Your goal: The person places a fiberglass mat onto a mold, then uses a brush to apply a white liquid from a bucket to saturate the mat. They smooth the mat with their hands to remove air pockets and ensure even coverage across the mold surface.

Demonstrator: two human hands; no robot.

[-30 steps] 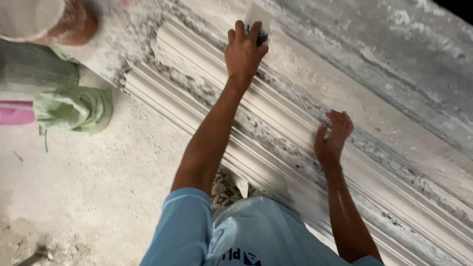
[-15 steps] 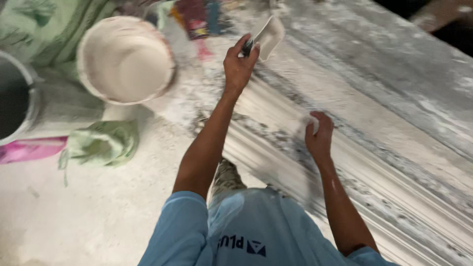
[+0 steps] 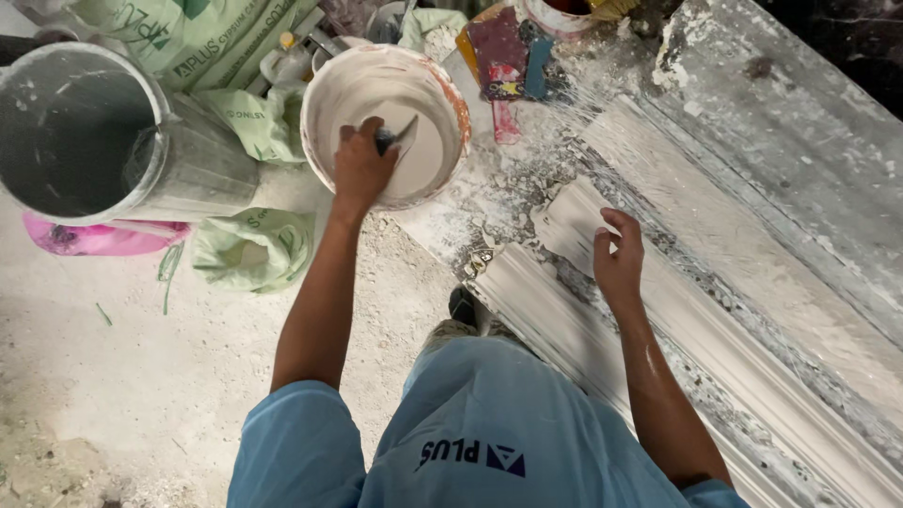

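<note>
My left hand (image 3: 362, 169) grips a putty knife (image 3: 400, 138) by its dark handle, and the blade dips into a white bucket (image 3: 320, 89) of wet plaster. My right hand (image 3: 616, 259) rests with curled fingers on the near end of a long white plaster cornice moulding (image 3: 715, 357), which runs diagonally along a plaster-smeared slab (image 3: 800, 160). I cannot tell if the right hand pinches anything. My blue shirt fills the bottom of the view.
A large grey drum (image 3: 85, 136) stands at the left, with green plaster sacks (image 3: 249, 245) and a pink bag (image 3: 99, 237) beside it. Paint-stained tools (image 3: 508, 56) and small containers lie behind the bucket. The floor (image 3: 141, 376) is dusty concrete.
My left hand has swung from the far moulding down and left into the plaster bucket, knife still in it. The view shifted along the cornice to its end. My right hand stayed on the moulding.
</note>
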